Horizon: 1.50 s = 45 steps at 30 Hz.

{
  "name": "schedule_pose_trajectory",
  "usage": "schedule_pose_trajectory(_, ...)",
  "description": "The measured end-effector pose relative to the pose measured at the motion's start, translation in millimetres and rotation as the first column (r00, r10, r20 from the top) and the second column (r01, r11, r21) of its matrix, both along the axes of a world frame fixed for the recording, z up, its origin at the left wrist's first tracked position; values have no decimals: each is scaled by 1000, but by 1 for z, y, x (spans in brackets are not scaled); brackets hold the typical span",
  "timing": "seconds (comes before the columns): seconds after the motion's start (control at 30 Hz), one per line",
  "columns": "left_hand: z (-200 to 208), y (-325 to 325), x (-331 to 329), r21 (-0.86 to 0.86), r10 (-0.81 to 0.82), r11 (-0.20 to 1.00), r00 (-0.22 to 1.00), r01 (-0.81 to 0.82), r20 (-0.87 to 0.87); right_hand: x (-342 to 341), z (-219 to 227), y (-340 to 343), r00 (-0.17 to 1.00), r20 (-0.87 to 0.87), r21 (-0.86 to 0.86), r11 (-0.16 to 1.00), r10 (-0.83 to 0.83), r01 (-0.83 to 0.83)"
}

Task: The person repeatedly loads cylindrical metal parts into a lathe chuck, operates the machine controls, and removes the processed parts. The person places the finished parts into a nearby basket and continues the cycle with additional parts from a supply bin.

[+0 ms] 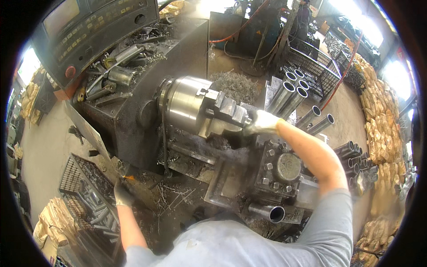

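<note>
My right hand [262, 123], in a pale glove, is closed at the outer end of the stepped jaws [227, 108] of a lathe chuck [187, 100]. Its curled fingers hide whatever they grip there. Low on the left, my left hand [123, 194], in a glove with dark fingers, hangs beside a black mesh basket [80, 178] of short metal tubes [95, 207]. A small orange thing [129, 178] shows just past its fingertips, but the finger pose is unclear. Below my right forearm is the lathe's bolted tool post [284, 168].
A metal tube [269, 212] lies beside the tool post. Long tubes [289, 95] stand at the far right, with more tubes [351, 155] nearer. Tools and metal shavings cover the headstock [129, 62] beneath a control panel [93, 31]. Shavings [233, 86] heap behind the chuck; wrapped bundles [378, 120] line the right.
</note>
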<state>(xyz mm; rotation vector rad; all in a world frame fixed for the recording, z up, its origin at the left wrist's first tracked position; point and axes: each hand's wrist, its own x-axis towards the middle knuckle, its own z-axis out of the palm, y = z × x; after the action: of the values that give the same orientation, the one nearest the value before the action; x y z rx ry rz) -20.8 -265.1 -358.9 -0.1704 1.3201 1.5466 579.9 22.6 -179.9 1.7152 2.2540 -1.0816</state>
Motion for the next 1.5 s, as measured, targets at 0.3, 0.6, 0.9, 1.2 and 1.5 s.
schedule_pose_trajectory(0.3, -46, 10, -16, -13, -65, 997, 812, 71, -580, 54, 68, -74, 973, -185, 481, 851, -138, 212)
schedule_pose_trajectory(0.6, 262, 109, 59, 223, 312, 950, -681, 219, -662, 92, 39, -327, 394, -769, 255, 322, -504, 912)
schedule_pose_trajectory(0.9, 381, 252, 45, -452, -408, 889, -584, -79, -702, 68, -13, -446, 384, -714, 247, 304, -585, 920)
schedule_pose_trajectory(1.2, 66, -66, 190, -270, -37, 698, -344, 663, -938, 39, -48, -446, 446, -620, 77, 516, -645, 853)
schedule_pose_trajectory(1.5, -228, -490, 51, -972, -917, -144, -395, 187, 59, 9, -67, -379, 847, -308, 417, 739, -433, 529)
